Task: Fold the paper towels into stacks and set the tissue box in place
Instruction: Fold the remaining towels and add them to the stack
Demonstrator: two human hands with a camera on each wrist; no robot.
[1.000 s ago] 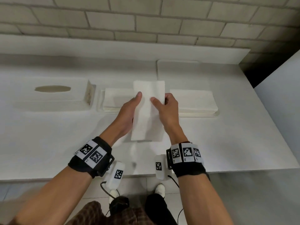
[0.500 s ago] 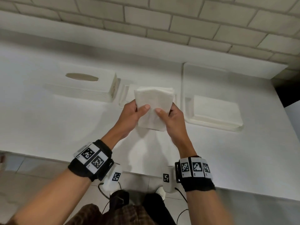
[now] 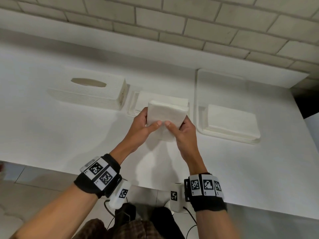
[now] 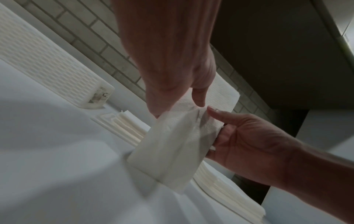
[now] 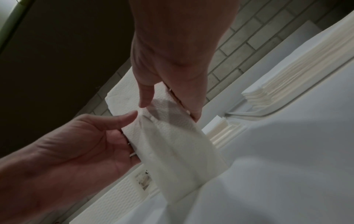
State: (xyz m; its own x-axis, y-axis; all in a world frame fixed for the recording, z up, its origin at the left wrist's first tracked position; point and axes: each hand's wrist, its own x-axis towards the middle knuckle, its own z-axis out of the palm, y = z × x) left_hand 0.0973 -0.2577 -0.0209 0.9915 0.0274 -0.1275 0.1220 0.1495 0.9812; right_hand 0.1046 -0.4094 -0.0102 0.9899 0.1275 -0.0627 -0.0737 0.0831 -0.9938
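A white paper towel [image 3: 166,116] [image 4: 172,145] [image 5: 172,144] hangs doubled over above the table, its fold at the top. My left hand [image 3: 144,124] [image 4: 180,97] pinches its left side, thumb in front, fingers behind. My right hand [image 3: 181,130] [image 5: 168,103] pinches the right side the same way, and the two thumbs nearly touch at the middle. Behind the towel a stack of folded towels [image 3: 143,99] lies in a shallow tray. A white tissue box [image 3: 89,91] with an oval slot stands to the left of it.
A second stack of towels [image 3: 231,121] lies in a larger white tray [image 3: 200,128] at the right. A low white ledge [image 3: 155,57] and a brick wall [image 3: 172,23] close off the back. The table's front edge [image 3: 51,168] runs close to my wrists.
The towel hung long a second ago; it is now folded over to about half that length. My thumbs have slid together at its middle. The head view has tilted and shifted.
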